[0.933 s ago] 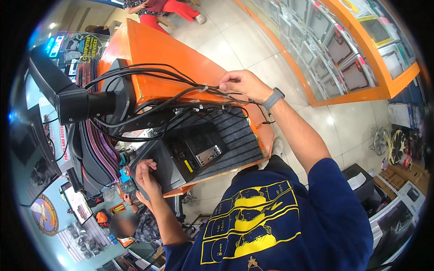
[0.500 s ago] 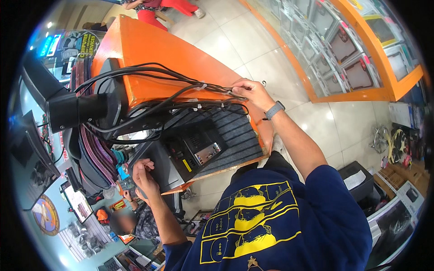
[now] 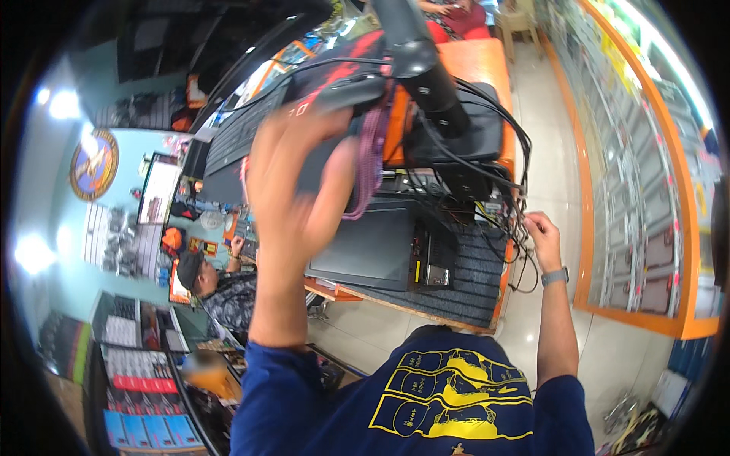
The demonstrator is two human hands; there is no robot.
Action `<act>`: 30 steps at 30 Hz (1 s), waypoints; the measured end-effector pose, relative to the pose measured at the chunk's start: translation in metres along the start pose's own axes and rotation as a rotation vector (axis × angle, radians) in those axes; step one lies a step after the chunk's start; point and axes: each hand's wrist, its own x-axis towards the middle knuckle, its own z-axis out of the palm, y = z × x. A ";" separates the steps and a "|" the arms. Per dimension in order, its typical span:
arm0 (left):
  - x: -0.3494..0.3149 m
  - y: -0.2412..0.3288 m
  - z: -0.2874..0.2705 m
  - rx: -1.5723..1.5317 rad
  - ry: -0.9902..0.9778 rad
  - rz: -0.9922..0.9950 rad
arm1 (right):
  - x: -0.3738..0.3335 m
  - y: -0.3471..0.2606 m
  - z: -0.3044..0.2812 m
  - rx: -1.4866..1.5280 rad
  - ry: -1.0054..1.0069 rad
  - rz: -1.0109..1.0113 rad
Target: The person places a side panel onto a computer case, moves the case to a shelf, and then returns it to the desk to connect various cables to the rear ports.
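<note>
My left hand (image 3: pixel 293 182), slightly blurred, is raised over the counter with thumb and fingers apart. A black computer mouse (image 3: pixel 350 92) lies just beyond its fingertips, on a dark mouse pad with red marks. At the counter's right edge, my right hand (image 3: pixel 542 239) pinches a bundle of black cables (image 3: pixel 518 205), which hangs in a tangle there. These cables run up behind a black monitor stand (image 3: pixel 437 87). Nearer to me lies a black computer tower (image 3: pixel 357 247), its port side facing right, on a grey ribbed mat (image 3: pixel 475 285).
A black keyboard (image 3: pixel 237 144) is on the left of the counter. An orange-framed glass display case (image 3: pixel 639 205) lines the right side beyond a tiled aisle (image 3: pixel 544 152). A person in a dark cap (image 3: pixel 192 267) sits at the left; another person is at the far end.
My view has swung left. My left hand has risen from beside the computer tower toward the mouse. My right hand stays at the cables, which now hang in a looser tangle.
</note>
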 end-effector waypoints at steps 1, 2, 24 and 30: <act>0.017 -0.015 0.009 0.121 -0.028 0.048 | 0.000 0.000 0.001 -0.027 0.034 -0.013; 0.030 -0.025 0.015 0.240 -0.062 0.095 | 0.000 0.000 0.003 -0.037 0.012 -0.032; 0.043 -0.166 0.030 0.923 -0.635 -0.045 | -0.012 -0.003 -0.013 0.366 0.169 0.009; 0.039 0.022 -0.001 0.416 -0.522 -0.325 | -0.010 0.007 -0.020 0.234 0.143 -0.054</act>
